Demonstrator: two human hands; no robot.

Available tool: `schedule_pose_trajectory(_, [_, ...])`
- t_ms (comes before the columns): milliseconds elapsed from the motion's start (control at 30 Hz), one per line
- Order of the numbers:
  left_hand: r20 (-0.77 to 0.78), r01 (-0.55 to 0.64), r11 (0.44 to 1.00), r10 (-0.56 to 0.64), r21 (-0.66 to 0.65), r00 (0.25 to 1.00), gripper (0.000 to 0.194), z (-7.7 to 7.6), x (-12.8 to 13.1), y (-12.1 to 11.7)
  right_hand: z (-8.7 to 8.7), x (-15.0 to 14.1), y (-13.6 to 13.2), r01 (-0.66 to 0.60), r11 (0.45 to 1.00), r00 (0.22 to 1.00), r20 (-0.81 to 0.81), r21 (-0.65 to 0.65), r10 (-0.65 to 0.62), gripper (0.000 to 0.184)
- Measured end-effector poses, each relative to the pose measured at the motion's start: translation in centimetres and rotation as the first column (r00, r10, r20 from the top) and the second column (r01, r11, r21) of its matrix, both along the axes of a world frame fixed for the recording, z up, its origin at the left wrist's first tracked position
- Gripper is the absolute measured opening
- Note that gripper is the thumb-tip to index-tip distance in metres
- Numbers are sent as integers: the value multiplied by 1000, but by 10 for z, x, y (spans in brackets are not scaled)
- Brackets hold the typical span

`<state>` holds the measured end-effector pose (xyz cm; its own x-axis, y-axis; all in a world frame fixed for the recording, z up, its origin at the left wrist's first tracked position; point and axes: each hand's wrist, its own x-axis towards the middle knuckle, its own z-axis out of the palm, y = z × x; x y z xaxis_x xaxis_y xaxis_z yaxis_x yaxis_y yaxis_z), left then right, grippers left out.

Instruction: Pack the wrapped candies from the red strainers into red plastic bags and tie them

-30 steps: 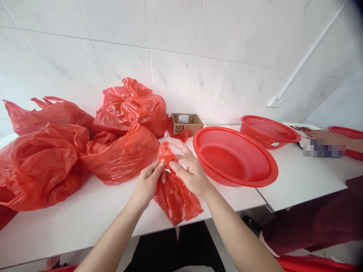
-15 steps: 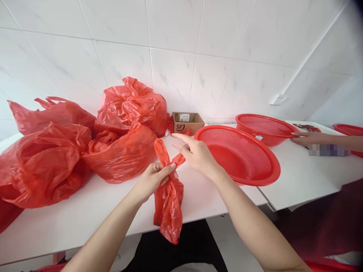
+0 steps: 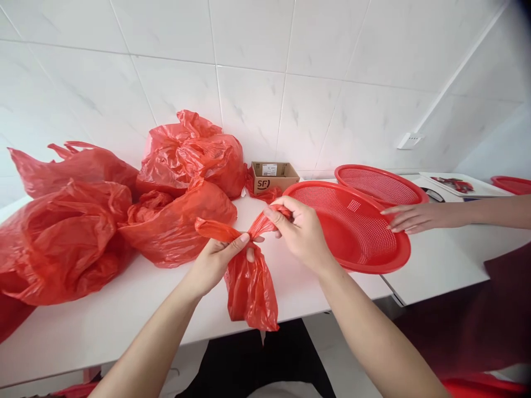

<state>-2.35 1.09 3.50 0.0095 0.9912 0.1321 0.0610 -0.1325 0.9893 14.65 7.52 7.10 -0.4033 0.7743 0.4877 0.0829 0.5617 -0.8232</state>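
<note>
A small red plastic bag hangs over the front edge of the white table. My left hand pinches its neck, thumb and fingers closed on the plastic. My right hand is closed on one twisted handle of the bag and holds it out to the right. The other handle sticks out to the left above my left hand. Just right of my right hand sits a large red colander basket.
Several full red plastic bags are piled at the left and back of the table. A small cardboard box stands by the tiled wall. Another person's hand rests on the near basket's rim; a second red basket lies behind it.
My right hand has closed on one bag handle and drawn it to the right; the other handle has swung left. The other person's hand moved left onto the near basket.
</note>
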Motion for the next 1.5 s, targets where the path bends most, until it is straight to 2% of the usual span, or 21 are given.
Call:
schedule_pose_trajectory(67, [49,-57,998,57,8,997,34,0,-3,2,1,3,-10,21,999,995,-99,-49,-26,20])
schedule_pose_trajectory(167, [113,-128,992,125,11,986,25,1,-11,2,-5,14,-27,-46,979,991,-132,-201,20,20])
schedule_pose_trajectory(233, [120,-148,987,140,62,983,17,3,-17,1,-12,24,-32,-107,949,994,-52,-296,96,21])
schedule_pose_trajectory(300, [128,-95,988,80,119,989,12,7,-21,-1,-16,34,-31,-172,927,974,83,-332,211,19])
schedule_pose_trajectory(333, [125,-45,990,28,136,992,14,9,-23,-3,-17,39,-27,-189,932,960,142,-309,242,17])
schedule_pose_trajectory(400, [79,47,988,-59,144,995,17,12,-24,-4,-19,44,-18,-166,968,963,179,-189,200,14])
schedule_pose_trajectory(500, [-106,109,983,-94,146,990,16,14,-21,-5,-23,37,-7,-130,990,987,87,-44,134,26])
schedule_pose_trajectory(600, [-219,152,980,-122,128,968,16,12,-18,-3,-35,20,-7,-240,969,968,58,-64,243,41])
schedule_pose_trajectory(700, [-223,181,975,-150,129,963,15,6,-13,-2,-48,6,-16,-219,967,976,-14,-132,219,31])
schedule_pose_trajectory(800, [-240,23,979,26,203,971,15,-4,-5,-1,-57,0,-29,-171,978,985,-30,-120,169,22])
schedule_pose_trajectory(900, [-320,-165,908,299,386,899,14,-16,4,-1,-61,0,-37,-115,990,993,-39,-78,112,20])
schedule_pose_trajectory(967, [-361,-155,838,382,523,851,15,-22,8,-3,-61,1,-36,-141,976,988,-87,-167,128,18])
schedule_pose_trajectory(1033, [-385,-116,781,424,613,820,17,-23,10,-4,-58,3,-30,-236,917,968,-163,-320,192,20])
schedule_pose_trajectory(1133, [-447,-57,765,433,642,783,15,-15,8,-5,-52,7,-21,-340,839,938,-216,-426,270,21])
schedule_pose_trajectory(1167, [-475,-38,776,423,630,772,14,-11,6,-5,-49,8,-19,-337,844,941,-186,-416,284,21])
schedule_pose_trajectory(1233, [-528,5,817,368,577,766,12,-1,0,-3,-43,11,-17,-271,904,961,-38,-330,274,16])
schedule_pose_trajectory(1300, [-565,49,863,286,503,774,12,9,-9,-1,-37,14,-18,-158,981,968,176,-114,177,12])
schedule_pose_trajectory(1333, [-571,61,877,257,477,780,12,13,-14,-1,-34,16,-19,-119,993,956,273,26,107,12])
schedule_pose_trajectory(1400, [-565,58,884,246,464,788,12,22,-24,0,-28,20,-21,-113,959,915,405,261,-2,15])
schedule_pose_trajectory(1433, [-555,49,878,258,477,791,12,26,-29,0,-26,22,-22,-136,937,896,444,321,-22,17])
schedule_pose_trajectory(1500, [-538,32,866,281,500,794,11,34,-37,-2,-22,24,-26,-185,921,878,480,343,-3,19])
